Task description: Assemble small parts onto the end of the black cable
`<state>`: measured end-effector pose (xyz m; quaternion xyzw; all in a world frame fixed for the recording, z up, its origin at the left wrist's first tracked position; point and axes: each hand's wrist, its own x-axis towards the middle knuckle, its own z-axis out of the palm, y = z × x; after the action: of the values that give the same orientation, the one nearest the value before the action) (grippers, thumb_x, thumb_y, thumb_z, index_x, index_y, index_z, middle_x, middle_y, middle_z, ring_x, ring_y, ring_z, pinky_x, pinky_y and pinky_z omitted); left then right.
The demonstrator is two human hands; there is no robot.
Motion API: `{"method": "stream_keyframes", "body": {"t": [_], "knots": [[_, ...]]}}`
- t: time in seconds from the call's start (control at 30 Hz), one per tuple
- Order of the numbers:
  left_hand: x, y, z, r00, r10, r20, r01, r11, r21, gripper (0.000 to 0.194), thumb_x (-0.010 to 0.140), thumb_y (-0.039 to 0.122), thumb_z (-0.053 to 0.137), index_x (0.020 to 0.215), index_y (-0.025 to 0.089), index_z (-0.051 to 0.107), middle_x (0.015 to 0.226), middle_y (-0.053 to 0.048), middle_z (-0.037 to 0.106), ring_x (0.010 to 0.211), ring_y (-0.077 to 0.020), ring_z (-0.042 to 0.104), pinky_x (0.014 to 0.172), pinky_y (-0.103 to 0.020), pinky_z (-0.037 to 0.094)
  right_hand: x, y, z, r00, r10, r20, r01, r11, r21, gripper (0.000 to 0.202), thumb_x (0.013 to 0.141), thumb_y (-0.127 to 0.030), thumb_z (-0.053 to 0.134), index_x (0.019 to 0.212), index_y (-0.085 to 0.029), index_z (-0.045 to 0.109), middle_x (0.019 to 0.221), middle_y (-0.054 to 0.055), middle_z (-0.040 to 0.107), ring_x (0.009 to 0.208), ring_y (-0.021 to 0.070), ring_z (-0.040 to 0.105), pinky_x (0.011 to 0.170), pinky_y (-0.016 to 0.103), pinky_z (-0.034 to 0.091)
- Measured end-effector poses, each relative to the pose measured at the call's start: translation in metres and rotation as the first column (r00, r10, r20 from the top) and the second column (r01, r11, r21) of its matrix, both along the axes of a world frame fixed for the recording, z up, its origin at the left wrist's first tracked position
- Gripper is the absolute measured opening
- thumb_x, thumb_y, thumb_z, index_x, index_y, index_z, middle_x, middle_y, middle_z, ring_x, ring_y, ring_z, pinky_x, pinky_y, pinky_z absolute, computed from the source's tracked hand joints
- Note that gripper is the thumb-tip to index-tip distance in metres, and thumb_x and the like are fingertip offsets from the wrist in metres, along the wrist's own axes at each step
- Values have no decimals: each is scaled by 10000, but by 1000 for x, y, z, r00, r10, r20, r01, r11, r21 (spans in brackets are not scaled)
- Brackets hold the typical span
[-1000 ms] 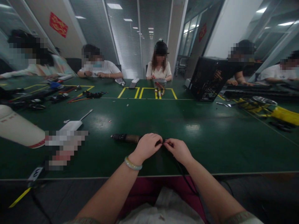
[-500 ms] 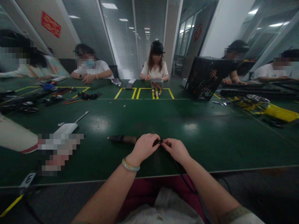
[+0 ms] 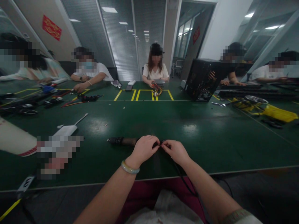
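An electric screwdriver (image 3: pixel 127 141), dark with a brownish body, lies on the green table with its tip pointing left. My left hand (image 3: pixel 147 147) is closed around its rear end, which the fingers hide. Close beside it, my right hand (image 3: pixel 174 150) pinches something small and dark at that same end, with the fingertips of both hands almost meeting. From under the right hand a black cable (image 3: pixel 179 171) runs down over the table's front edge towards my lap. The exact joint between cable and tool is too small to make out.
At the left, a co-worker's sleeve (image 3: pixel 17 138) reaches in near a white adapter (image 3: pixel 66 130). Several people sit across the table. A black computer case (image 3: pixel 202 79) stands at the back right, with yellow-framed parts (image 3: pixel 280 112) beyond. Cables (image 3: pixel 86 97) lie at the back left.
My two hands stay at the screwdriver's rear end with only slight finger movement. Across the table, a co-worker's hand at the left has reached towards the cables; the view has tilted slightly.
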<state>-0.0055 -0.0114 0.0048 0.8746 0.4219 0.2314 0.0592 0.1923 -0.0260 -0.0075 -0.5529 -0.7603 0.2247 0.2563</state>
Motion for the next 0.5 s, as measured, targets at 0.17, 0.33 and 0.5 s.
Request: {"method": "stream_keyframes", "body": {"t": [0.17,0.33,0.5], "knots": [[0,0,-1,1000,3,-2,-3,1000,-1,106,842,229,651,929,233,590,949,1,647,917,-202,589,833,-353,447,1,1,-3,1000,11,-17,-11,1000,15,194,898,-337,560,933,-253,732,887,16,737,804,186,655,710,255,443],[1,-1,-1,999,40,-6,-40,999,2,148,847,234,646,976,232,574,943,-2,634,901,-197,592,816,-346,444,1,1,-2,999,18,-29,-17,1000,21,187,903,-338,557,902,-254,723,875,5,734,777,180,647,698,250,434],[1,0,-3,999,47,-20,-47,999,11,148,839,237,652,960,228,568,917,-1,624,889,-198,584,808,-339,435,0,1,-1,999,15,-34,-15,1000,9,174,894,-332,569,912,-252,722,886,6,734,792,179,649,691,245,431]]}}
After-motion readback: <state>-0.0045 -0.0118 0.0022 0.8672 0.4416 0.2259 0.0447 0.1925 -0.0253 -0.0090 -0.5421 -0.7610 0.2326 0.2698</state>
